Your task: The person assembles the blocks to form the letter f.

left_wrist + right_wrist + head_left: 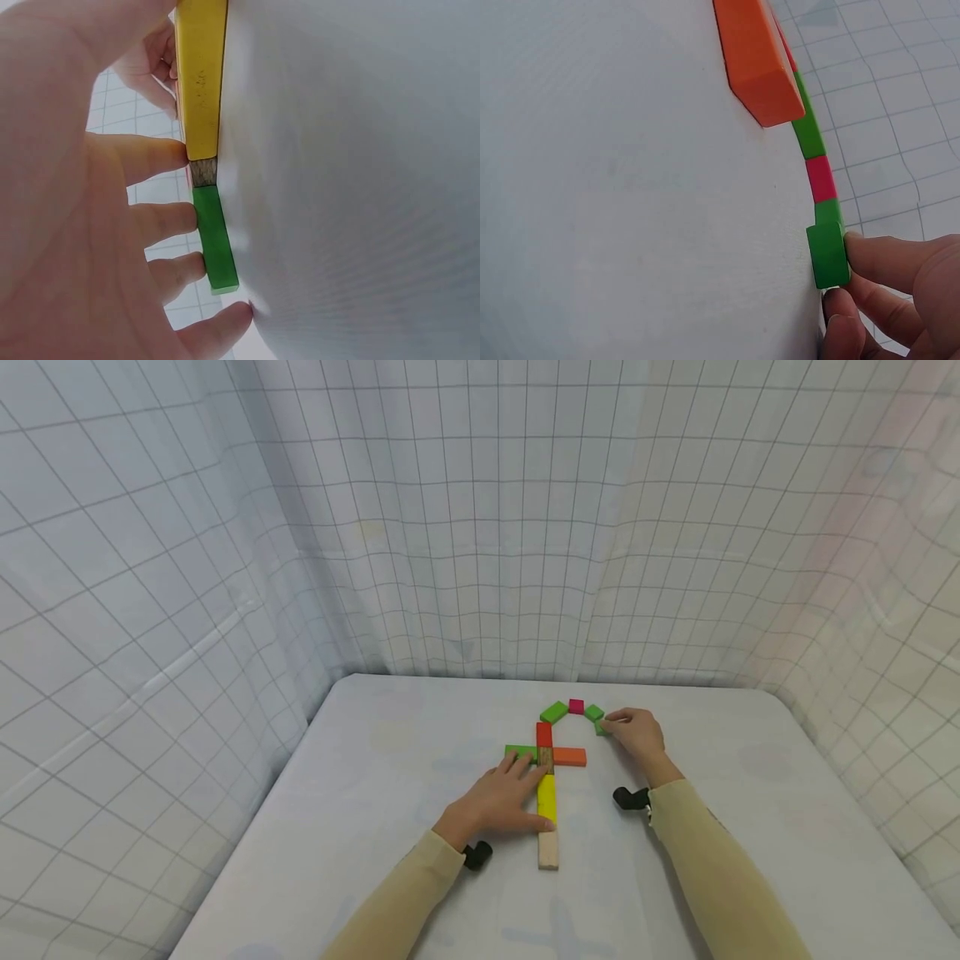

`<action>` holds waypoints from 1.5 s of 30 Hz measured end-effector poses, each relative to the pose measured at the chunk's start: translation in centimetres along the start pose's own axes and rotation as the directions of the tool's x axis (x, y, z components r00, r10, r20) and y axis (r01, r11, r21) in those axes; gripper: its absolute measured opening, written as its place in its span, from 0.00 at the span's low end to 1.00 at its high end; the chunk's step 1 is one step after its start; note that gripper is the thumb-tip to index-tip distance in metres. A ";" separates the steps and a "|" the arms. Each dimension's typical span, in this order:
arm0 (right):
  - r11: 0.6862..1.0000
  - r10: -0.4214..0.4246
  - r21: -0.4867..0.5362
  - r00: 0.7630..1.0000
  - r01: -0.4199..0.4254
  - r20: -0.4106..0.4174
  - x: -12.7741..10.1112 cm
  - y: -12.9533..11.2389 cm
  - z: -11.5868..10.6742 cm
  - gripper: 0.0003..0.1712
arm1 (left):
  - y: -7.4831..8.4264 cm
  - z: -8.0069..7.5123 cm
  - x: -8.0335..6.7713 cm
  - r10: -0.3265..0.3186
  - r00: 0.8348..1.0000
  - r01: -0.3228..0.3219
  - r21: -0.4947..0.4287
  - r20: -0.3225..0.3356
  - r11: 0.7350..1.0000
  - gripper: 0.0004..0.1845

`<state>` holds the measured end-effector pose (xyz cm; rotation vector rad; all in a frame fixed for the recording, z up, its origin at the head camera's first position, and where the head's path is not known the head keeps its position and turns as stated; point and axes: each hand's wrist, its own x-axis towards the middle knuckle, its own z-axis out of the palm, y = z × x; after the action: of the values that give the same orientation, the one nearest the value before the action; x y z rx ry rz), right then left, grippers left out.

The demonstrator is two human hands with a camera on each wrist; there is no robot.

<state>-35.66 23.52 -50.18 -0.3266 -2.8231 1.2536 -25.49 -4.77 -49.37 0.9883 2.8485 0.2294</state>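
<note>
Resting flat on the white table (390, 793), the left hand (501, 797) lies palm down with fingers straight and spread, fingertips touching the green block (519, 750) at the left end of the crossbar and the side of the yellow block (547, 798); the left wrist view confirms the fingers (161, 221) pressing against these two blocks, not curled round them. The right hand (634, 733) reaches further forward, forearm angled in from the right, and pinches a small green block (827, 255) between thumb and fingertips — this block sits on the table at the right end of the arc, just beside another green piece. Count of blocks visible in the head view: four green (crossbar end, two in the arc, the one pinched), one pink block (576, 706) at the arc's top, one red block (543, 734), one orange block (569, 757), one yellow, one dark wood block (546, 760) at the crossing, one pale wood block (548, 850) at the near end — ten in all. Column runs red, dark wood, yellow, pale wood, end to end. Both sleeves are beige.
</note>
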 end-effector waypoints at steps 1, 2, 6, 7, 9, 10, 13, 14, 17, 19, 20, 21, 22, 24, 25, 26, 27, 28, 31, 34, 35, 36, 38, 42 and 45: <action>1.000 0.003 -0.003 1.000 -0.003 0.002 0.0 0.0 0.0 0.19 | 0.0 0.0 0.0 -0.002 1.000 0.002 0.001 0.003 1.000 0.50; 1.000 0.010 0.001 1.000 -0.010 0.002 0.1 0.0 0.0 0.18 | 0.1 0.0 0.0 -0.004 1.000 0.004 0.001 0.005 1.000 0.50; 1.000 0.016 0.000 1.000 -0.016 0.003 0.2 0.1 -0.1 0.19 | 0.2 -0.1 0.0 -0.010 1.000 0.010 -0.005 0.013 1.000 0.50; 1.000 0.017 0.001 1.000 -0.017 0.002 0.2 0.1 -0.1 0.19 | 0.2 -0.1 0.1 -0.012 1.000 0.012 -0.007 0.013 1.000 0.50; 1.000 0.020 0.002 1.000 -0.020 0.004 0.3 0.1 -0.2 0.19 | 0.2 0.0 0.2 -0.012 1.000 0.013 -0.008 0.012 1.000 0.51; 1.000 0.023 0.004 1.000 -0.023 0.005 0.3 0.1 -0.2 0.19 | 0.1 0.0 0.2 -0.013 1.000 0.013 -0.004 0.012 1.000 0.51; 1.000 0.028 0.005 1.000 -0.028 0.009 0.4 0.2 -0.2 0.19 | 0.0 0.2 0.4 -0.012 1.000 0.012 0.002 0.013 1.000 0.51; 1.000 0.029 0.006 1.000 -0.029 0.009 0.5 0.2 -0.2 0.19 | 0.0 0.2 0.4 -0.011 1.000 0.011 0.003 0.012 1.000 0.51; 0.999 0.032 0.012 0.999 -0.032 0.008 0.6 0.3 -0.1 0.19 | 0.0 0.2 0.5 -0.009 1.000 0.009 0.003 0.009 1.000 0.51; 0.999 0.035 0.025 0.999 -0.036 0.013 0.6 0.3 -0.1 0.19 | 0.0 0.2 0.4 -0.010 1.000 0.010 0.002 0.006 1.000 0.51; 0.999 0.038 0.035 0.999 -0.038 0.016 0.6 0.2 0.0 0.19 | 0.0 0.1 0.4 -0.011 1.000 0.011 0.002 0.007 1.000 0.51; 0.998 0.040 0.046 0.999 -0.041 0.021 0.5 0.2 0.0 0.20 | -0.1 0.1 0.3 -0.013 1.000 0.013 0.003 0.007 1.000 0.51; 0.998 0.038 0.057 0.999 -0.040 0.028 0.4 0.1 0.0 0.20 | -0.1 0.2 0.3 -0.013 1.000 0.013 0.004 0.006 1.000 0.51; 0.996 0.034 0.077 0.999 -0.037 0.036 0.2 0.0 0.0 0.21 | -0.2 0.3 0.2 -0.014 1.000 0.014 0.008 0.004 1.000 0.51; 0.996 0.035 0.086 0.999 -0.039 0.038 0.1 0.0 -0.1 0.21 | -0.3 0.4 0.2 -0.012 1.000 0.012 0.007 0.000 1.000 0.51; 0.995 0.035 0.092 0.999 -0.038 0.039 0.0 -0.1 -0.1 0.21 | -0.3 0.4 0.2 -0.009 1.000 0.009 0.010 -0.004 1.000 0.51; 0.995 0.030 0.093 0.999 -0.033 0.039 -0.1 -0.1 -0.1 0.21 | -0.4 0.4 0.2 -0.006 1.000 0.006 0.012 -0.010 1.000 0.52; 0.995 0.025 0.095 0.999 -0.029 0.041 -0.1 -0.2 -0.2 0.21 | -0.4 0.4 0.2 -0.002 1.000 0.002 0.012 -0.015 1.000 0.52; 0.995 0.015 0.101 0.999 -0.021 0.052 -0.4 -0.4 -0.4 0.22 | -0.5 -0.1 0.1 0.008 1.000 -0.008 0.016 -0.025 1.000 0.51; 0.994 -0.007 0.106 0.998 0.000 0.069 -0.7 -0.4 -0.7 0.24 | -0.4 -0.8 0.0 0.014 0.999 -0.013 0.014 -0.041 1.000 0.50; 0.995 -0.013 0.103 0.997 0.005 0.075 -0.7 -0.4 -0.8 0.25 | -0.4 -1.0 0.0 0.012 0.999 -0.011 0.014 -0.048 1.000 0.49; 0.995 -0.019 0.099 0.997 0.011 0.081 -0.9 -0.3 -0.9 0.25 | -0.5 -1.2 0.0 0.008 0.998 -0.007 0.016 -0.057 1.000 0.49; 0.996 -0.037 0.085 0.995 0.029 0.091 -1.1 -0.3 -1.1 0.27 | -0.6 -1.7 0.0 -0.005 0.997 0.006 0.006 -0.077 1.000 0.48; 0.996 -0.090 0.023 0.991 0.089 0.103 -2.0 -0.6 -1.9 0.29 | -0.8 -2.9 -0.4 -0.034 0.992 0.035 0.007 -0.120 0.999 0.45; 0.988 -0.150 -0.025 0.984 0.153 0.095 -3.0 -1.1 -2.5 0.30 | -1.0 -4.0 -0.8 -0.038 0.986 0.041 0.011 -0.162 0.999 0.42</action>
<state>-32.63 24.00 -47.48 -0.0531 -2.8832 1.2239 -26.08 -6.44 -45.58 0.9562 3.0165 0.2986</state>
